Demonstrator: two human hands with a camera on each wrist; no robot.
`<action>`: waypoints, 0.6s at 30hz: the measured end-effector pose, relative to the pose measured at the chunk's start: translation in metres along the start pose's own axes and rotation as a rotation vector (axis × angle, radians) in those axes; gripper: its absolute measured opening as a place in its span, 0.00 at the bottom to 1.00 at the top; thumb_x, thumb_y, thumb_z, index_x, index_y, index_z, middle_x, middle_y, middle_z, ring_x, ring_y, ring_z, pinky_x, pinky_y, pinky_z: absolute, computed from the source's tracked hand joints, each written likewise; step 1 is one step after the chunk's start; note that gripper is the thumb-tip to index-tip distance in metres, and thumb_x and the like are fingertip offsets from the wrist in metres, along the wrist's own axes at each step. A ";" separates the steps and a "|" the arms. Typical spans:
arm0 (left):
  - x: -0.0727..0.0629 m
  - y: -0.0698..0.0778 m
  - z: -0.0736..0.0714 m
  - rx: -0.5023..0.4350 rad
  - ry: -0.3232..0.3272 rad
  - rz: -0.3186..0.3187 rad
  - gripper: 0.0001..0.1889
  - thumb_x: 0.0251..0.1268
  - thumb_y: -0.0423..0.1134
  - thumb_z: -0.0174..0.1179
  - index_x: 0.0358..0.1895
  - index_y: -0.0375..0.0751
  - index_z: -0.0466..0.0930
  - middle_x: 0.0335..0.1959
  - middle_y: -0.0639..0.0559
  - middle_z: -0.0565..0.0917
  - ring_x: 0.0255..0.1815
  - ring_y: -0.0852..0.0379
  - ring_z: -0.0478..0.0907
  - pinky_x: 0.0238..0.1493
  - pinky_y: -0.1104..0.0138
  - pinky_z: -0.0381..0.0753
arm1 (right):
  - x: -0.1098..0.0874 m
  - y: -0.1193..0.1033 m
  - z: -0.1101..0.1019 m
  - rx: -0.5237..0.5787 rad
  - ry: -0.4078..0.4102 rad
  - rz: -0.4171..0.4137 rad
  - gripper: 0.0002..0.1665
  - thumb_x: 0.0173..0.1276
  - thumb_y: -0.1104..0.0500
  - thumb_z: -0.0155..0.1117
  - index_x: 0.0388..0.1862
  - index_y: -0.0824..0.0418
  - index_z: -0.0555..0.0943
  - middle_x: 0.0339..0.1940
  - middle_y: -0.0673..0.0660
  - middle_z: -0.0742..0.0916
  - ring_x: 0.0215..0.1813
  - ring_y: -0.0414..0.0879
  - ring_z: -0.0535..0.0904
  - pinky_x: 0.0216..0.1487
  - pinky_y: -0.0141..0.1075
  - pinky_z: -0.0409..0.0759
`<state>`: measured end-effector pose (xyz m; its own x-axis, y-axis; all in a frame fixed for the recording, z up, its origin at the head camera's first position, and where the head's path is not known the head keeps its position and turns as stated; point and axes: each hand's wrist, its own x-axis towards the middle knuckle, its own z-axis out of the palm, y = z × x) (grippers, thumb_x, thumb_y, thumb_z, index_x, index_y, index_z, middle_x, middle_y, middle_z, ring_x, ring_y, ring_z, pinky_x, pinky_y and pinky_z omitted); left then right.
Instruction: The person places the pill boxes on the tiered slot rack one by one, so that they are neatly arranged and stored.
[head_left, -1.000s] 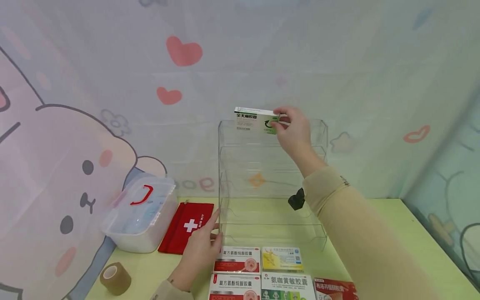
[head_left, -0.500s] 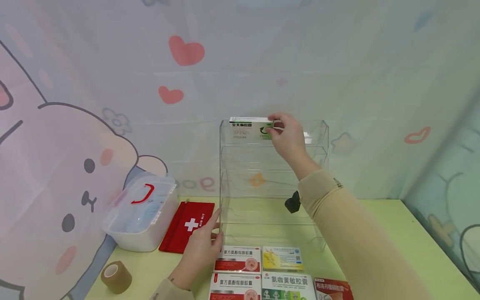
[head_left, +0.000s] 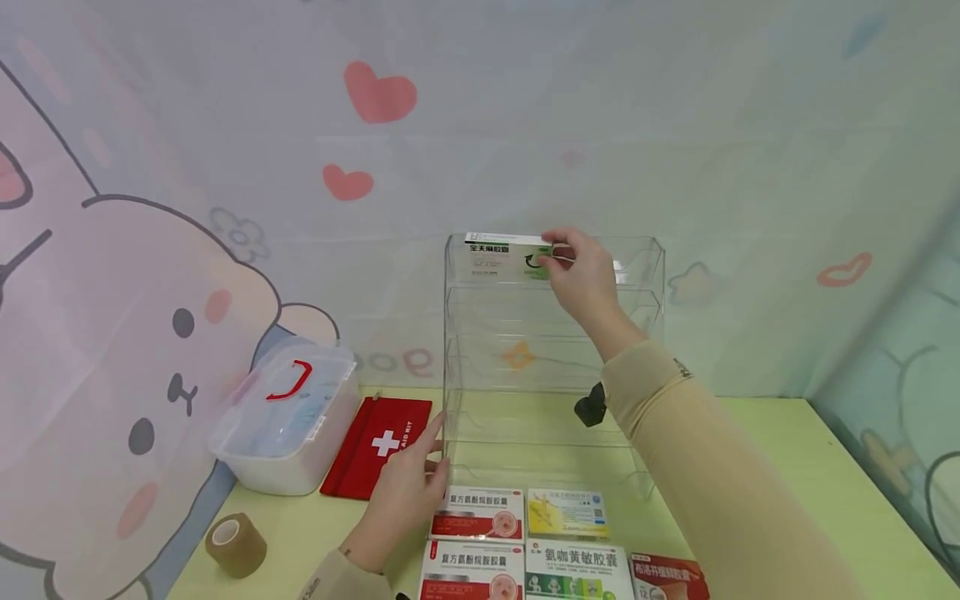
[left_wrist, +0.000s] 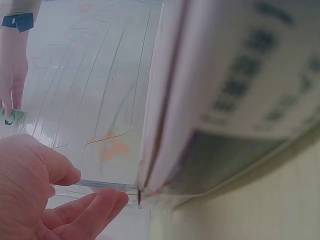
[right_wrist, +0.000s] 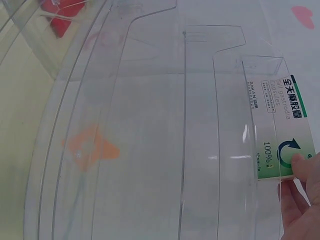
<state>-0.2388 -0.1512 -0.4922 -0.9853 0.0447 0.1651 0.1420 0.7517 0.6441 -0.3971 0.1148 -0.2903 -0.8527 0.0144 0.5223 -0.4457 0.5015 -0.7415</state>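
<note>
My right hand (head_left: 587,275) pinches the right end of a white-and-green medicine box (head_left: 498,258) between thumb and fingers. The box stands upright at the left of the top tier of a clear acrylic tiered rack (head_left: 517,433); in the right wrist view the lower part of the box (right_wrist: 272,125) sits behind the tier's clear front lip. Down at the rack's left side, my left hand (head_left: 405,492) holds the side panel's edge, thumb on one face and fingers on the other, as the left wrist view shows with the hand (left_wrist: 45,190) close up.
Several medicine boxes lie before the rack, among them a red-and-white box (head_left: 480,512), a yellow box (head_left: 567,512) and a red box (head_left: 670,575). Leftward are a red first aid pouch (head_left: 367,450), a lidded plastic bin (head_left: 288,425) and a tan bandage roll (head_left: 238,546).
My right hand has lowered the medicine box from above the rack into the top tier, moving slightly left. The left hand has kept its hold on the rack's side.
</note>
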 end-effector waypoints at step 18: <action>-0.002 -0.001 -0.002 -0.009 -0.004 -0.021 0.44 0.75 0.41 0.70 0.90 0.60 0.59 0.68 0.44 0.88 0.53 0.48 0.93 0.53 0.55 0.96 | -0.014 -0.004 -0.015 0.042 -0.013 0.013 0.29 0.78 0.59 0.74 0.73 0.61 0.79 0.74 0.58 0.84 0.73 0.55 0.84 0.74 0.46 0.86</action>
<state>-0.2365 -0.1529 -0.4916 -0.9885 0.0314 0.1481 0.1217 0.7468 0.6538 -0.3795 0.1258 -0.2883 -0.8616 0.0094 0.5075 -0.4455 0.4650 -0.7650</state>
